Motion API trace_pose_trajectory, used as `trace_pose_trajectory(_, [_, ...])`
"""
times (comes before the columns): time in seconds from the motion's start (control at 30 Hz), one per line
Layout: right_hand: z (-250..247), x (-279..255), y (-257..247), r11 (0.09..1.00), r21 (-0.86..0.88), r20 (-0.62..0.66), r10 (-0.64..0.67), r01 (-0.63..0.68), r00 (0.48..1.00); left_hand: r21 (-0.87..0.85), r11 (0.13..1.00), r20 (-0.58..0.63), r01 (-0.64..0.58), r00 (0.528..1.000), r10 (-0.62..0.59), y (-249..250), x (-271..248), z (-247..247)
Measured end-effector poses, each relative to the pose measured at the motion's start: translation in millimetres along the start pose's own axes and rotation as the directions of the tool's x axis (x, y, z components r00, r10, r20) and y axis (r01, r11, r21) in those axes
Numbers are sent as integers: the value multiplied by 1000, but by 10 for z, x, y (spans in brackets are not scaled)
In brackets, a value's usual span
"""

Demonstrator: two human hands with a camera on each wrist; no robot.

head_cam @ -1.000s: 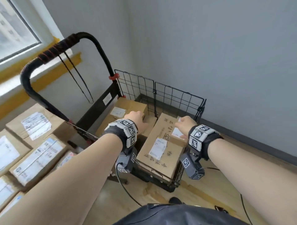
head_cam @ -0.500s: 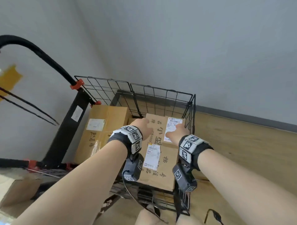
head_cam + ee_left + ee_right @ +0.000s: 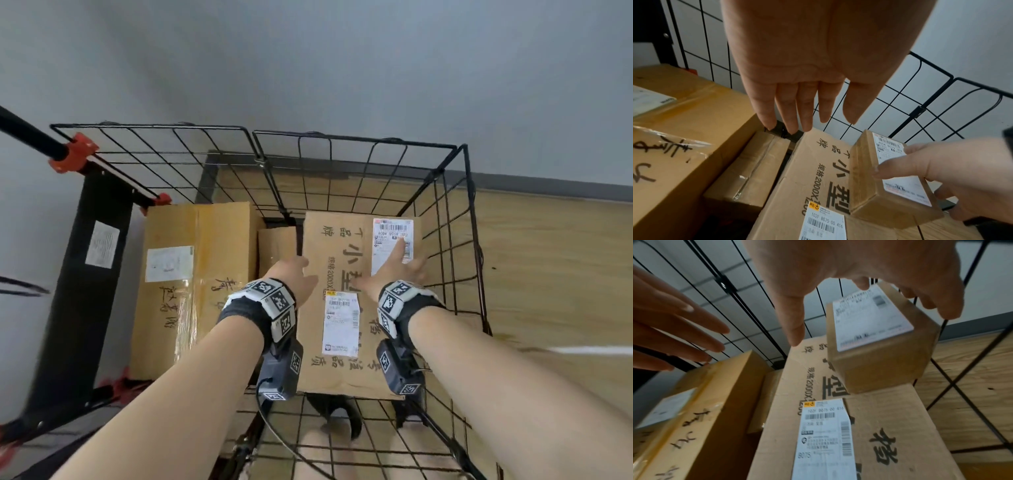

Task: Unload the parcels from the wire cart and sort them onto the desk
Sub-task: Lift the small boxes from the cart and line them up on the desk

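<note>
The black wire cart [image 3: 356, 138] holds several brown cardboard parcels. A large flat box [image 3: 342, 373] with printed characters and a white label lies on the right side. On its far right corner sits a small labelled parcel [image 3: 390, 229] [image 3: 865, 183] [image 3: 875, 369]. My right hand [image 3: 397, 270] [image 3: 849, 269] arches over this small parcel. Its fingertips rest on the label and right edge, and the thumb is spread off to the left. My left hand [image 3: 294, 277] [image 3: 805, 113] hovers flat with straight fingers over the flat box's left edge, holding nothing.
A tall box [image 3: 195, 274] with handwriting stands at the cart's left, with a narrow taped box [image 3: 277, 246] [image 3: 750, 170] wedged between it and the flat box. The black handle post with red clamps [image 3: 73, 156] rises at left. Grey wall behind, wooden floor [image 3: 548, 257] at right.
The view swung from the desk's parcels to straight over the cart and came closer. My left hand moved from the left boxes toward the flat box. My right hand stayed on the small parcel, its fingers now spread.
</note>
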State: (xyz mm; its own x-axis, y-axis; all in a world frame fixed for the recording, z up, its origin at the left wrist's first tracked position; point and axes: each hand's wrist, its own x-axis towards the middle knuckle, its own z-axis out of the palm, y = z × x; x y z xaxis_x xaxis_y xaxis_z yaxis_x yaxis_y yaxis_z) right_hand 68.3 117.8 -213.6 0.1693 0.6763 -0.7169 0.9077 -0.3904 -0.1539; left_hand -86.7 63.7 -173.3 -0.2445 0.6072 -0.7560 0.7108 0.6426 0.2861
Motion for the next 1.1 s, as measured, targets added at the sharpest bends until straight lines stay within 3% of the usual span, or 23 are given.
trace_pose_trajectory(0.27, [197, 175, 48, 997, -55, -122, 45, -52, 991, -17, 997, -3, -77, 997, 77, -134, 105, 134])
trace_pose_trajectory(0.37, [198, 152, 93, 1000, -19, -149, -14, 11, 989, -30, 996, -2, -85, 996, 85, -139, 63, 147])
trace_pose_trajectory(0.47, [250, 73, 78, 997, 39, -101, -67, 72, 993, -43, 995, -3, -91, 996, 91, -122, -39, 151])
trace_pose_trajectory(0.63, [238, 99, 77, 938, 344, -20, -40, 44, 999, -86, 994, -13, -67, 998, 66, -137, -8, 229])
trace_pose_trajectory(0.9, [304, 326, 227, 946, 313, 34, -98, 83, 995, -150, 984, 24, -92, 995, 97, 111, 388, 536])
trace_pose_trajectory(1.1, [40, 136, 222, 934, 337, 69, -151, 119, 986, -209, 968, -48, -142, 990, 135, 190, 77, 529])
